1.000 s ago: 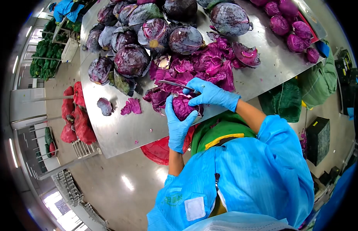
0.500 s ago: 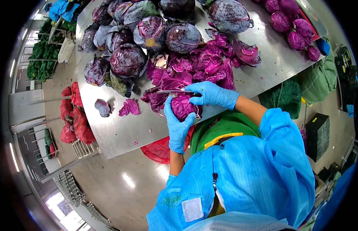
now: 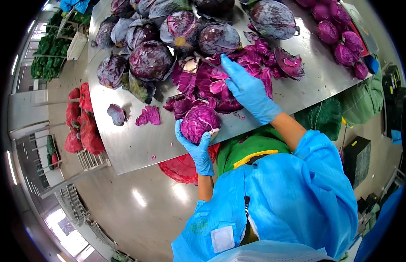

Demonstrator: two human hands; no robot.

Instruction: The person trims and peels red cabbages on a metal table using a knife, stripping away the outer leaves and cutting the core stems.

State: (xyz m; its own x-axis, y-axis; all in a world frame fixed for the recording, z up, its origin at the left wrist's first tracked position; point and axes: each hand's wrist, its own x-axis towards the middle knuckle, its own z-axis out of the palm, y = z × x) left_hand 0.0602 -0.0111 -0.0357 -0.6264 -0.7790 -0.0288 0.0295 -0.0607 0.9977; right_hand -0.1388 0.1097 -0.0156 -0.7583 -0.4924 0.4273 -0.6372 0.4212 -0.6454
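Observation:
A peeled red cabbage (image 3: 199,124) rests in my gloved left hand (image 3: 196,150), whose fingers and thumb wrap its lower left side at the table's front edge. My gloved right hand (image 3: 249,89) is up and to the right, over the loose purple leaves (image 3: 216,85), closed on a knife (image 3: 209,62) whose blade points to the upper left. Its grip on the handle is mostly hidden. Beyond the leaves lie several unpeeled dark cabbages (image 3: 151,60). A curved outer leaf (image 3: 289,63) lies right of the leaf pile.
The metal table (image 3: 128,148) has small leaf scraps at its left. Several trimmed cabbages (image 3: 328,32) lie at the upper right. Red net sacks (image 3: 91,133) stand left of the table, green sacks (image 3: 362,98) at its right, and a black crate (image 3: 357,160) on the floor.
My right hand has moved from the cabbage up over the leaves, with the knife. The held cabbage now shows more fully and sits slightly left, still in my left hand.

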